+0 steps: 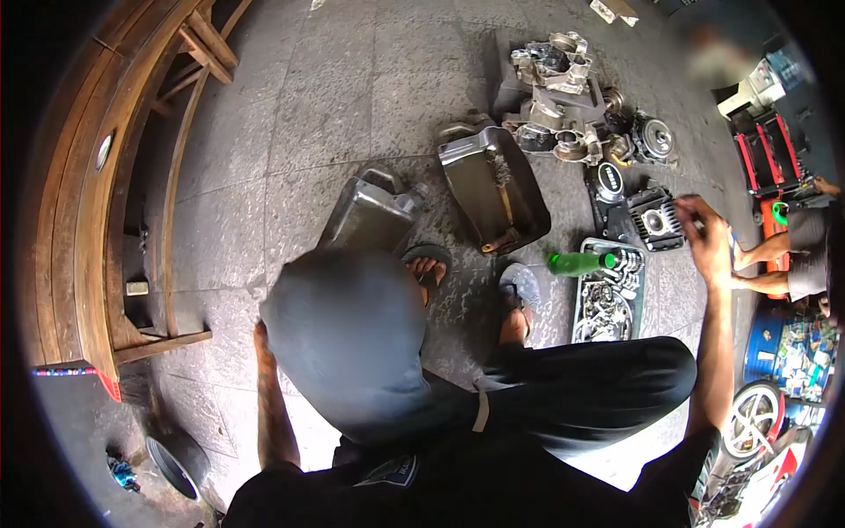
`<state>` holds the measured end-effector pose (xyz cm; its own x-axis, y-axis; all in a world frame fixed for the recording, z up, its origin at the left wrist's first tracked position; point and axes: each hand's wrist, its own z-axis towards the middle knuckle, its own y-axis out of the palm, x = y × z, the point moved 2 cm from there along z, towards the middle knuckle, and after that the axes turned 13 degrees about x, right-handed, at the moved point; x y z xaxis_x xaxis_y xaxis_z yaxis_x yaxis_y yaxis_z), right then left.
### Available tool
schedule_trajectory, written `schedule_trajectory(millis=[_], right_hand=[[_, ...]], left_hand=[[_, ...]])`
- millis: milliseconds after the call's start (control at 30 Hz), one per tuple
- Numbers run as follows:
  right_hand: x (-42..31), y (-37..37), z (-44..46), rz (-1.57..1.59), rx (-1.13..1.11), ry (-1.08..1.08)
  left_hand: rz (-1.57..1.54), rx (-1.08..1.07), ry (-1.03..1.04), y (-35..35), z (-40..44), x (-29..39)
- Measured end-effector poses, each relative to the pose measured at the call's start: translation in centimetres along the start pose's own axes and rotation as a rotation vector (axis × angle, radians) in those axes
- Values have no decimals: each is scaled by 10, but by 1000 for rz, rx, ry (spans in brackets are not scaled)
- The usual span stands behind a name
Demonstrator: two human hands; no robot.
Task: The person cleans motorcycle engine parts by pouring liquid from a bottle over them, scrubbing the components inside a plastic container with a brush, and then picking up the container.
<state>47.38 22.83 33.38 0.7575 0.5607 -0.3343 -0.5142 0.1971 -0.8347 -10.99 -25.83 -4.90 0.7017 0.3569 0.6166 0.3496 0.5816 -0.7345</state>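
Note:
My right hand (pixel 704 231) is raised beside the finned metal cylinder part (pixel 657 220); its fingers are bent, and whether anything is between them is too small to tell. My left hand (pixel 260 339) is low at the left, mostly hidden behind my dark-clad knee (pixel 343 326). Below and left of my right hand, a green bottle (pixel 581 263) lies across the edge of a metal tray (pixel 578 330) full of small metal parts. A round black cover (pixel 609 182) rests above the tray.
Engine casings (pixel 554 123) and a cut-open container (pixel 537 207) with a brush inside stand on the floor, near a grey jerrycan (pixel 365 216). A wooden bench (pixel 88 220) runs along the left. Another person's arms (pixel 764 268), a red rack and a wheel (pixel 753 422) are at the right.

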Motion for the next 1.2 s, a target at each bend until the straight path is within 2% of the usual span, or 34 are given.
schedule_trajectory(millis=[67, 200, 433, 533, 633, 767, 833, 867, 933, 967, 1067, 1100, 1167, 1200], right_hand=[[-15, 22, 16, 48, -98, -42], [-32, 57, 28, -84, -256, -218], [-5, 75, 23, -141, -334, -32], [9, 80, 27, -285, -354, 35], [29, 98, 43, -441, -425, 6], [66, 146, 72, -539, -539, 0], [69, 172, 87, -524, -389, -219], [71, 189, 97, -521, -464, -173], [71, 220, 117, -452, -454, -185], [76, 239, 126, -467, -440, -186], [79, 281, 153, -489, -444, -157], [83, 295, 160, -436, -448, -120], [82, 313, 169, -426, -474, -158], [82, 321, 171, -418, -485, -179]], left_hand=[[92, -111, -79, 13, -17, 15], [129, -124, -262, 22, -22, 25], [108, -76, -450, 14, 3, 44], [48, -24, -511, 6, 23, 67], [-39, 34, -555, 2, 51, 100], [-207, 70, -571, 11, 97, 157], [-290, 53, -574, 24, 119, 186], [-345, 40, -583, 32, 130, 200], [-398, -10, -554, 52, 149, 230], [-337, -13, -412, 65, 161, 249], [-630, -176, -478, 113, 177, 284], [-627, -170, -489, 127, 183, 292], [-689, -367, -399, 152, 188, 314], [-683, -366, -414, 162, 187, 319]])
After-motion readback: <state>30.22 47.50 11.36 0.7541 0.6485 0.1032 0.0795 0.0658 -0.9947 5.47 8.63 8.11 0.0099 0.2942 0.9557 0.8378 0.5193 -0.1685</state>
